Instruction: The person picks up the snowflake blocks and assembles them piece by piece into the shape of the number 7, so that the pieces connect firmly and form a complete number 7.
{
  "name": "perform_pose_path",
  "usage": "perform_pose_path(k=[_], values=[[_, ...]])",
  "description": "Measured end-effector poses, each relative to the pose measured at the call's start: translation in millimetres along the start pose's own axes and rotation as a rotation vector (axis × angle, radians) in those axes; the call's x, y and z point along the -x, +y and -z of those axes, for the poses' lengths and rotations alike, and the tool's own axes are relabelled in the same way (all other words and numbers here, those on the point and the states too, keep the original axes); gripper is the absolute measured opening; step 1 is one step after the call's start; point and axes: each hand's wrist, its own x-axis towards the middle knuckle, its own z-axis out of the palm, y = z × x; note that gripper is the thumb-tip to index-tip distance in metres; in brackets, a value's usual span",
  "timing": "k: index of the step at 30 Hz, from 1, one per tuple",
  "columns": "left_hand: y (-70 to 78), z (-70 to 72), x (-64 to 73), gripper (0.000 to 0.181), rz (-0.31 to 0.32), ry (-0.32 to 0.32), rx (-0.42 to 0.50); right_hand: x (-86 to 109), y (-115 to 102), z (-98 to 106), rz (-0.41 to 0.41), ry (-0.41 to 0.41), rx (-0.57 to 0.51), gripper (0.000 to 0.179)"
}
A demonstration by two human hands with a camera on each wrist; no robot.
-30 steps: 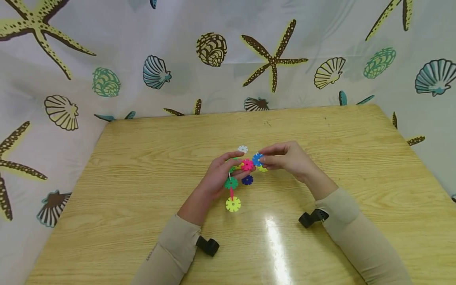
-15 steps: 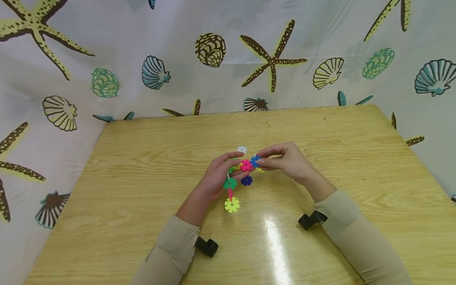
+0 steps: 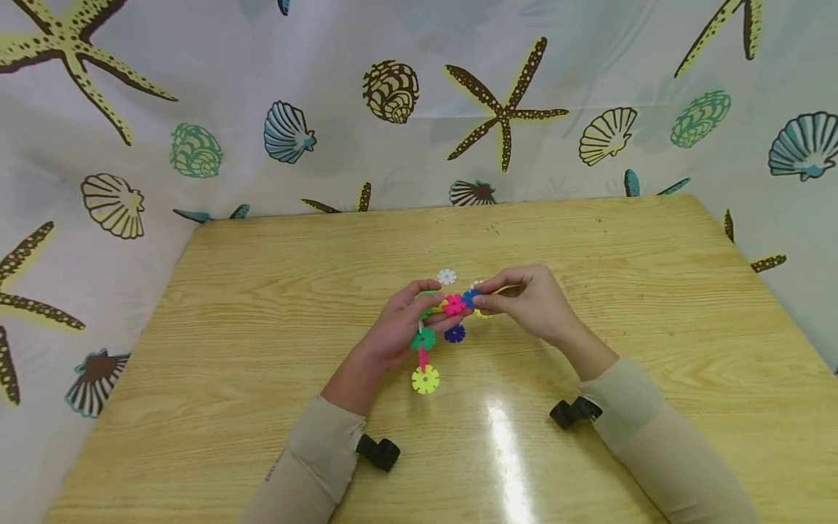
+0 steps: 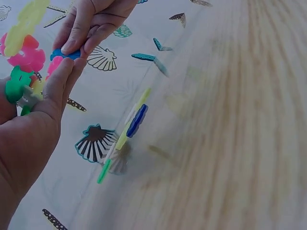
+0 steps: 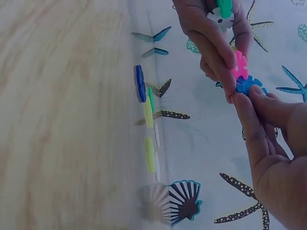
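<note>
My left hand [image 3: 399,320] holds a chain of notched plastic snowflake discs, gripped between thumb and fingers. A pink disc [image 3: 454,304] sticks out of the grip toward the right. From the hand's near side hang a green disc [image 3: 424,339] and, lowest, a yellow disc [image 3: 425,379]. My right hand [image 3: 540,306] pinches a blue disc [image 5: 247,85] between thumb and index finger. In the right wrist view the blue disc's edge meets the pink disc [image 5: 239,66], and the left fingertips lie right beside that joint.
Loose discs lie on the wooden table [image 3: 262,306] around the hands: a dark blue disc [image 3: 455,333], a white disc [image 3: 447,276] and a yellow disc [image 3: 484,314] partly hidden by the right hand. A shell-printed cloth [image 3: 340,160] hangs behind the table.
My right hand has brought the blue disc slightly left, from beside the pink disc to its edge. The left hand and its chain stay almost in place.
</note>
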Motion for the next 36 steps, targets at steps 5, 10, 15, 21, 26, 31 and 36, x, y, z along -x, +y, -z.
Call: perform_pose_path(k=[5, 10, 15, 21, 26, 31, 36], values=[[-2.2, 1.4, -0.3, 0.021, -0.004, 0.008, 0.019, 1.2, 1, -3, 0.015, 0.016, 0.02, 0.016], [-1.6, 3.4, 0.6, 0.029, 0.0, 0.009, 0.028, 0.6, 4, -8, 0.057, 0.042, -0.015, 0.015], [-0.6, 5.4, 2.4, 0.034, 0.006, 0.029, 0.014, 1.1, 8, -14, 0.118, 0.059, -0.074, 0.015], [-1.2, 3.7, 0.6, 0.019, 0.023, -0.003, -0.004, 2.8, 12, -13, 0.124, 0.078, -0.064, 0.013], [-3.0, 2.8, -1.5, 0.012, 0.019, -0.01, 0.003, 3.1, 10, -11, 0.11, 0.066, -0.01, 0.012], [-3.1, 3.1, -0.7, 0.009, 0.018, 0.0, -0.014, 4.2, 6, -12, 0.111, 0.065, 0.03, 0.01], [-1.7, 3.6, 0.8, 0.011, 0.011, -0.011, -0.002, 3.7, 3, -15, 0.111, 0.065, 0.027, 0.01]])
